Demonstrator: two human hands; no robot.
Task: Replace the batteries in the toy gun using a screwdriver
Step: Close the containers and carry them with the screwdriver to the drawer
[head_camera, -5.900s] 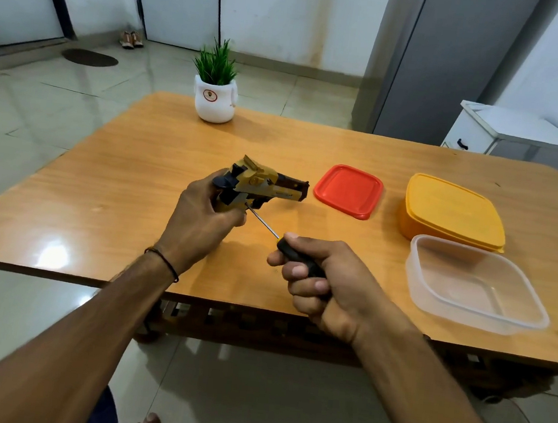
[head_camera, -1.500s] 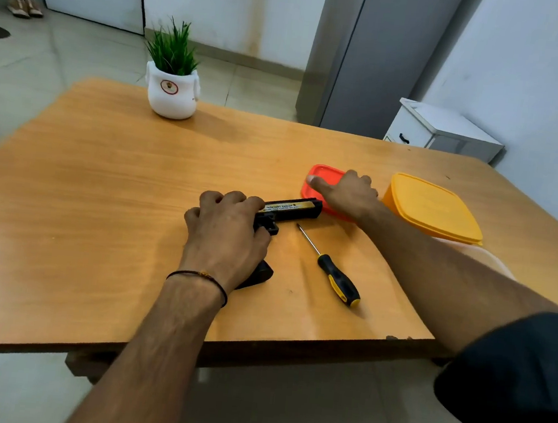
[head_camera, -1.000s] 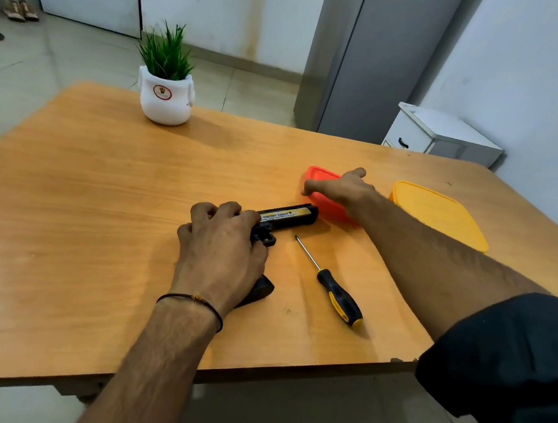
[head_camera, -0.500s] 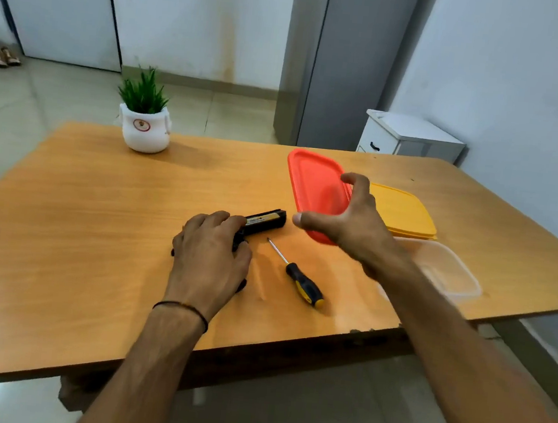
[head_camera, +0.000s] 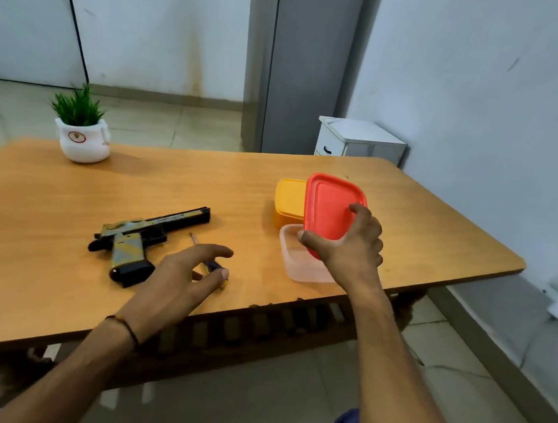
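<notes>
The black and gold toy gun lies on its side on the wooden table, untouched. My left hand hovers just right of it with fingers spread, holding nothing. Beneath those fingers lies the screwdriver, its handle mostly hidden and its metal tip showing. My right hand grips the red lid and holds it tilted above the clear plastic container.
A yellow lidded container sits right behind the clear one. A white pot with a green plant stands at the far left of the table. A grey fridge and a white cabinet stand beyond the table.
My left hand has come off the toy gun and moved right over the screwdriver. My right hand has carried the red lid rightward, over the clear container. The camera has tilted up and right.
</notes>
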